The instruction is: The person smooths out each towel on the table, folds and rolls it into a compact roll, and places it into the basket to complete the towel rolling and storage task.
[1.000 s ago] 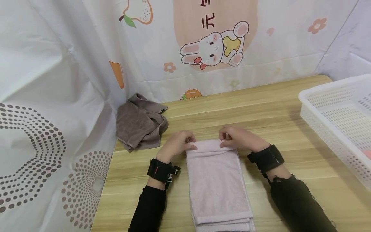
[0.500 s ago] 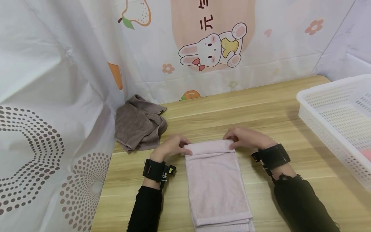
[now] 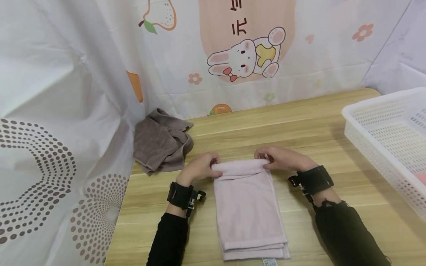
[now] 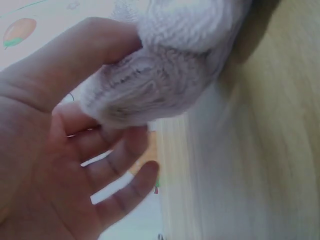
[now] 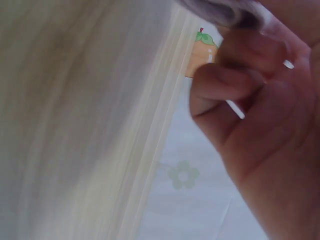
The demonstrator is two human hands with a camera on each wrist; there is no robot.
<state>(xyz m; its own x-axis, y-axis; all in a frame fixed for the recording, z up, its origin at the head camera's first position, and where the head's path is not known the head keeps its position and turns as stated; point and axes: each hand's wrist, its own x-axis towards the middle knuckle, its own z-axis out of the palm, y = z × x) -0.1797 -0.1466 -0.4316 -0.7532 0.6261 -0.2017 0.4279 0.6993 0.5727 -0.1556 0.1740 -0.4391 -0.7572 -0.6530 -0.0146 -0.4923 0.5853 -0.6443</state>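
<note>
A pale pink towel (image 3: 247, 210), folded into a long strip, lies on the wooden table with its far end rolled over. My left hand (image 3: 199, 167) pinches the left end of that roll, thumb on the near side and fingers behind. At the roll's right end my right hand (image 3: 284, 158) pinches it the same way. In the left wrist view the layered towel end (image 4: 155, 85) sits between thumb and index finger, with the other fingers loosely bent beneath. The right wrist view catches only a bit of the towel (image 5: 225, 11) by curled fingers (image 5: 225, 82).
A crumpled grey-brown towel (image 3: 159, 142) lies at the table's back left, against the curtain (image 3: 169, 81). On the right stands a white perforated basket (image 3: 376, 144) with something pink inside. A small label (image 3: 269, 261) pokes out from the pink towel's near end.
Both hands first spread outward to the roll's two ends. Since then the towel's near edge has drawn slightly away from me, baring the label, and the roll stands a little higher.
</note>
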